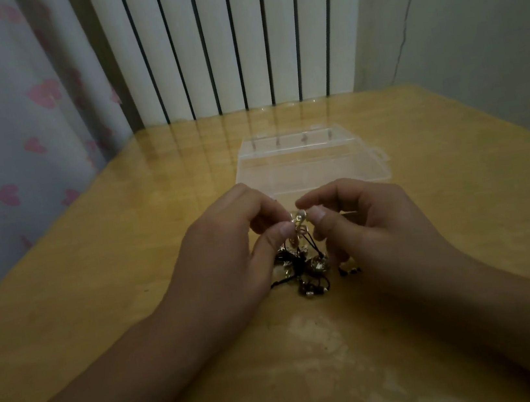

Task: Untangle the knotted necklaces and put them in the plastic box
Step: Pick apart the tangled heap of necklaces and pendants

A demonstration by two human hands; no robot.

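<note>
Necklaces (302, 257), a dim blurred tangle part-hidden by both hands, hang between left grip (226, 250) and right grip (372, 220), each pinching its top.

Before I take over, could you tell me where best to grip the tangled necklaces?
Pinch the metal pendant atop the necklaces, from above: both hands hold it raised there, and the black cords hang loose beneath onto the table.

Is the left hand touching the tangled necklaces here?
Touching. The head view shows the left hand with thumb and fingertips pinching a shiny piece at the top of the tangled necklaces.
</note>
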